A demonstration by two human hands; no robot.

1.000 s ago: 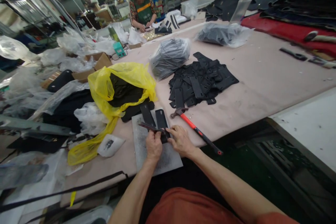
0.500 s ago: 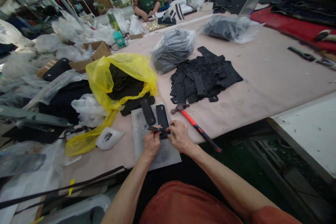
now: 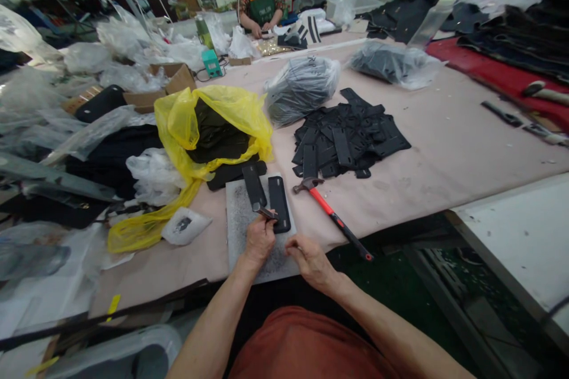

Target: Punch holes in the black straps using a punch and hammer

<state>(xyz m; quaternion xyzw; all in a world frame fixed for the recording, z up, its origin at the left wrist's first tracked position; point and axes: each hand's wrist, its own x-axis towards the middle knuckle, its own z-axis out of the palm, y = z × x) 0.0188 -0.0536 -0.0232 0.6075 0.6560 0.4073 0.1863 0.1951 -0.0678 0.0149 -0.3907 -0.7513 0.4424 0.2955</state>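
Observation:
My left hand (image 3: 260, 240) is closed around a short metal punch (image 3: 264, 211), which is tilted over the lower part of a black strap piece (image 3: 278, 198). This piece has small slots and lies on a grey speckled board (image 3: 240, 237). A second black piece (image 3: 253, 185) lies to its left, partly past the board's far edge. Near the board's right edge, my right hand (image 3: 313, 259) has its thumb and fingertips pinched together. Whether something small sits between them I cannot make out. A claw hammer (image 3: 332, 215) with a red and black handle lies to the right, touched by neither hand.
A heap of black pieces (image 3: 351, 136) lies beyond the hammer. An open yellow bag (image 3: 178, 124) of dark pieces stands at the left, with a small white packet (image 3: 185, 226) nearer me. Filled plastic bags (image 3: 302, 89) lie farther back. A co-worker (image 3: 261, 3) sits across the table.
My right hand has drawn back from the black piece towards me, off its lower edge. The punch in my left hand has tilted and shifted slightly. The whole view has shifted a little.

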